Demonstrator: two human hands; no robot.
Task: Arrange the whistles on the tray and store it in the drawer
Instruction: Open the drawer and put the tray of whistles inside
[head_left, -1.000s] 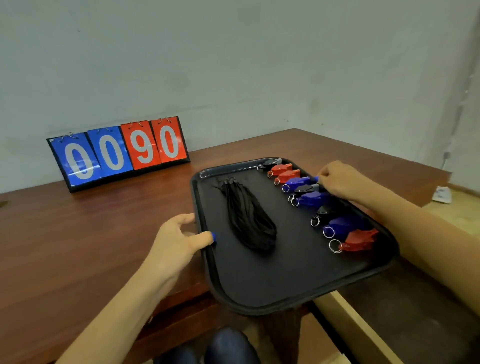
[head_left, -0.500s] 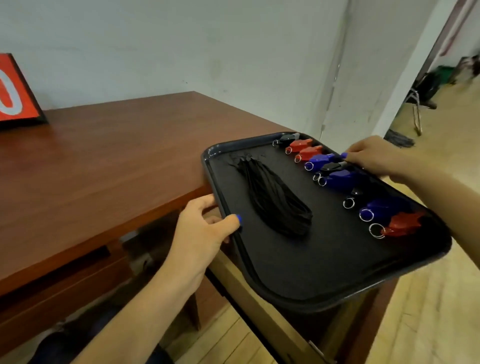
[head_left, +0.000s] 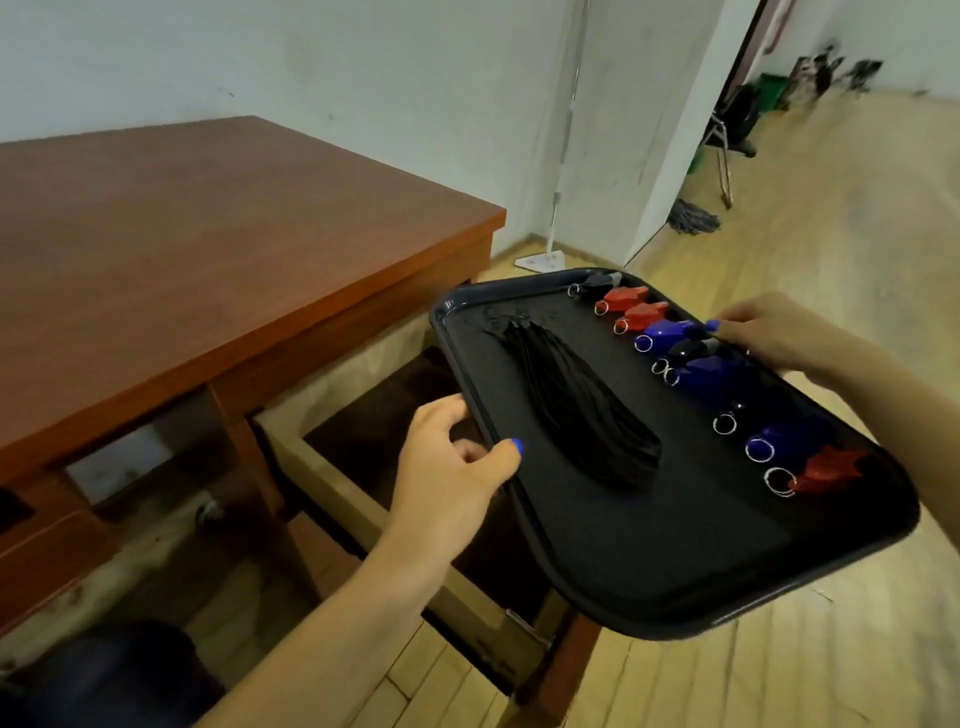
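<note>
1 tray (head_left: 675, 587), 9 whistles: 3 red (head_left: 626, 298), 3 blue (head_left: 667, 331), 3 black (head_left: 597, 283), 1 bundle of black lanyards (head_left: 576, 405), 1 open drawer (head_left: 374, 415)

Open drawer (head_left: 363, 410) unobstructed from above, desk top (head_left: 218, 249) overhanging its rear, tray (head_left: 649, 587) alongside.

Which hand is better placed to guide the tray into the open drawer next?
Probably the left hand: it grips the tray edge directly over the open drawer. The right hand holds the far edge, away from the desk.
</note>
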